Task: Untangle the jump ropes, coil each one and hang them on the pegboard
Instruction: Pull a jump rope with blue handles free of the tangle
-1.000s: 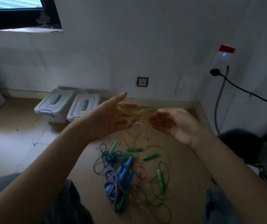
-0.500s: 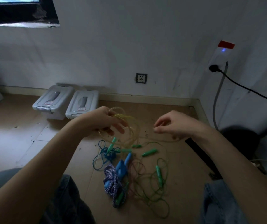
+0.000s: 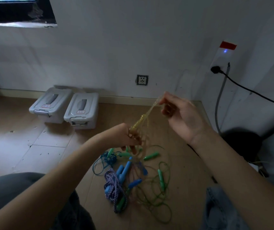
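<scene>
A translucent yellow jump rope (image 3: 142, 120) is stretched taut in the air between the person's two hands, slanting from lower left to upper right above the floor. Its strands are bunched and twisted at the lower end, where the left hand (image 3: 127, 136) grips them with curled fingers. The right hand (image 3: 182, 116), at about 2 o'clock from the left one, pinches the upper end between thumb and fingertips, the other fingers curled loosely. Thin loops of the same rope trail down from the left hand towards the heap below.

That heap lies on the wooden floor (image 3: 46, 143) at 6 o'clock from the hands: a tangle of ropes between the person's knees. A purple-and-white braided rope (image 3: 114, 187) sits bunched at its left part, with blue handles (image 3: 124, 170) just beside it. A thin blue rope (image 3: 107, 160) coils at the heap's 10 o'clock. A green rope (image 3: 156, 196) spreads in loose loops to the right, its green handles (image 3: 151, 156) scattered among them.

At 11 o'clock from the hands, two grey lidded storage boxes (image 3: 81, 111) stand side by side against the white wall. A wall socket (image 3: 142, 80) sits at 12 o'clock, and at 2 o'clock a black plug (image 3: 214, 69) with its cable hangs from a white outlet.
</scene>
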Demonstrator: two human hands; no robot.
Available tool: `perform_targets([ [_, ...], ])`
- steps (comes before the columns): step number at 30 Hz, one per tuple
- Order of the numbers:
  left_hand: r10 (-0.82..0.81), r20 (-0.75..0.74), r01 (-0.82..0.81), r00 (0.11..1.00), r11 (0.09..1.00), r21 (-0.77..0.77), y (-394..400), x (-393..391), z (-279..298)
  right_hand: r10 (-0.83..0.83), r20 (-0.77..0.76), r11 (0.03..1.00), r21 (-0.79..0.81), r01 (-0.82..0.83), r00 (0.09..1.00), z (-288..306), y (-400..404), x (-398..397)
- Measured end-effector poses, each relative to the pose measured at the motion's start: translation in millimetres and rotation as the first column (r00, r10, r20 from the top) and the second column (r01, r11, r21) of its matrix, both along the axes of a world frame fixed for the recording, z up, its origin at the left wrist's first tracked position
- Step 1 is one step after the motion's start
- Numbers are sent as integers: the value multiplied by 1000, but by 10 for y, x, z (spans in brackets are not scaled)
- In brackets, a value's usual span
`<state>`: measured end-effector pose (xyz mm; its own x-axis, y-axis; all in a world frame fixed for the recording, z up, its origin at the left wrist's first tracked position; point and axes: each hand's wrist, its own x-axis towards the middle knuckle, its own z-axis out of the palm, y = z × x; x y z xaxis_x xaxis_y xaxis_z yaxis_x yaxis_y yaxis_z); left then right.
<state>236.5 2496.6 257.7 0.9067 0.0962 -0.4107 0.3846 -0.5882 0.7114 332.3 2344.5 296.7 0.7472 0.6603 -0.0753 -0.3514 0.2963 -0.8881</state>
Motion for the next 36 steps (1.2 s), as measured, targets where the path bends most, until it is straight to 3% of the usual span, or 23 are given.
perform_targets([
  [1,6,-23,-5,1000,1000,21,31,3,4,-80,35,992,-90,83,996,-22,-3,29],
  [3,-3,-73,-8,997,987,-159,121,-24,71,-106,337,864,-435,254,936,-82,-19,94],
  [5,-17,-54,-8,998,900,-436,201,-65,161,161,573,608,-699,376,804,-133,-26,122],
  [7,46,-15,-46,999,806,-590,247,-80,208,423,622,427,-778,460,659,-167,-16,80],
  [8,97,-16,-86,995,781,-619,258,-79,214,472,666,454,-745,489,577,-173,0,40],
  [10,174,-33,-154,984,744,-650,264,-86,224,482,776,637,-629,445,407,-129,47,-60],
  [12,159,-50,-151,986,717,-680,258,-97,244,486,806,758,-581,296,338,-80,74,-149],
  [14,101,-82,-130,991,719,-683,236,-109,263,505,811,779,-576,250,295,-84,84,-192],
  [16,81,-111,-134,991,746,-652,216,-113,251,530,821,763,-571,305,211,-116,92,-208],
  [18,88,-121,-143,989,790,-596,217,-111,231,449,862,772,-507,383,236,-127,90,-151],
  [21,65,-127,-125,990,825,-552,233,-121,234,103,902,702,-365,612,420,-42,6,96],
  [22,57,-120,-115,991,822,-558,238,-124,242,89,868,649,-423,633,489,-47,-37,182],
  [24,76,-89,-113,993,807,-579,236,-115,252,296,774,543,-618,568,560,-114,-88,242],
  [26,152,-63,-158,986,774,-613,219,-91,250,512,709,562,-703,435,485,-164,-58,126],
  [29,193,-60,-183,979,716,-674,205,-84,267,552,734,723,-658,212,394,-155,65,-56],
  [32,228,-65,-223,972,789,-573,225,-102,249,475,809,742,-580,335,347,-135,89,-46],
  [34,354,15,-332,935,892,-308,261,-96,180,371,856,705,-511,492,359,-101,41,30],
  [36,449,108,-434,887,890,-138,303,-91,118,278,883,643,-463,610,377,-38,-38,110],
])
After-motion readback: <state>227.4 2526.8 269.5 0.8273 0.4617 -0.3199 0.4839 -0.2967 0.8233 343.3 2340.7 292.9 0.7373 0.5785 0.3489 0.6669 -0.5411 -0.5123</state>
